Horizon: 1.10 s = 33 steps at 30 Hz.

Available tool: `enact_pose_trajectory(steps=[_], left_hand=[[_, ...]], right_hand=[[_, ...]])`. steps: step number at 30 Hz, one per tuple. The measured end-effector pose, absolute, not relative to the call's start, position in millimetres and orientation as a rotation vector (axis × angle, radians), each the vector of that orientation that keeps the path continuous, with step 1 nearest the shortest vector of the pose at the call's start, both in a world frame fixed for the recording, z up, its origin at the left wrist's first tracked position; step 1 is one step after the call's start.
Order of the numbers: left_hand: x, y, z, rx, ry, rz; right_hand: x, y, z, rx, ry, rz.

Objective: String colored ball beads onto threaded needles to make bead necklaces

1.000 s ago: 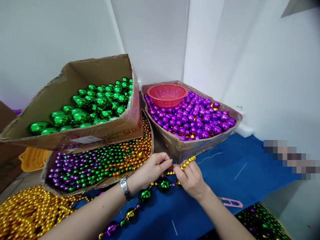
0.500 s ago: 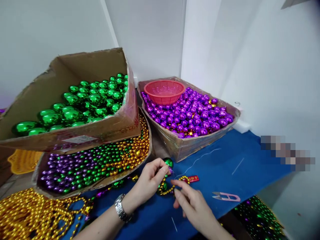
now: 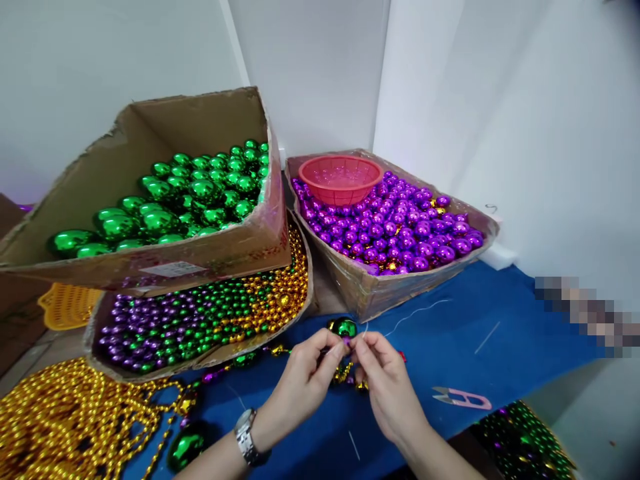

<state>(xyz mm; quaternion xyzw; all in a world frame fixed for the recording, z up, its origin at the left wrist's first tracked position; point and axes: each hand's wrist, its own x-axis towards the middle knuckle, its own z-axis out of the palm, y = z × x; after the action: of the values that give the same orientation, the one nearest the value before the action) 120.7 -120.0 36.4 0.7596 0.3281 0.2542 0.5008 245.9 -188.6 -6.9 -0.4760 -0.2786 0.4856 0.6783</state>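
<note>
My left hand [image 3: 310, 377], with a metal watch on its wrist, is closed in a pinch on a small purple bead [image 3: 346, 341]. Fingertip to fingertip with it, my right hand [image 3: 387, 380] is also pinched shut, and a thin white thread [image 3: 400, 321] runs to its fingers. Just beyond the fingertips lies a large shiny green bead [image 3: 345, 327]. Part of a gold bead string [image 3: 344, 372] shows beneath the hands. A red tag [image 3: 403, 357] peeks out behind my right hand. Pink-handled thread snips [image 3: 463, 398] lie on the blue cloth [image 3: 520, 320] to the right.
A carton [image 3: 225, 263] of green balls stands at the left, above a box [image 3: 200, 365] of mixed beads. Behind, a box [image 3: 370, 293] of purple balls bears a red basket [image 3: 341, 193]. Gold bead strings [image 3: 75, 427] pile up front left. A yellow basket [image 3: 70, 307] is beyond.
My right hand has moved up and left to meet my left hand, its spread fingers now pinched together. The view has shifted slightly, and the red tag is mostly covered.
</note>
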Motion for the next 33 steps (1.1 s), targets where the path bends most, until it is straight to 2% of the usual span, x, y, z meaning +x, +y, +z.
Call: enact_pose_trajectory(steps=[6, 13, 23, 29, 33], left_hand=[[116, -113, 29, 1.367, 0.756, 0.715], [111, -106, 12, 1.091, 0.81, 0.761], [107, -103, 23, 1.375, 0.727, 0.607], [104, -106, 28, 1.365, 0.673, 0.599], [103, -105, 21, 1.314, 0.699, 0.698]], right_hand=[[256, -184, -5, -0.913, -0.541, 1.156], [257, -179, -31, -0.994, -0.61, 1.16], [270, -175, -9, -1.126, -1.116, 1.011], [266, -168, -2, -1.017, -1.081, 1.307], [263, -166, 2, -1.047, -1.132, 1.3]])
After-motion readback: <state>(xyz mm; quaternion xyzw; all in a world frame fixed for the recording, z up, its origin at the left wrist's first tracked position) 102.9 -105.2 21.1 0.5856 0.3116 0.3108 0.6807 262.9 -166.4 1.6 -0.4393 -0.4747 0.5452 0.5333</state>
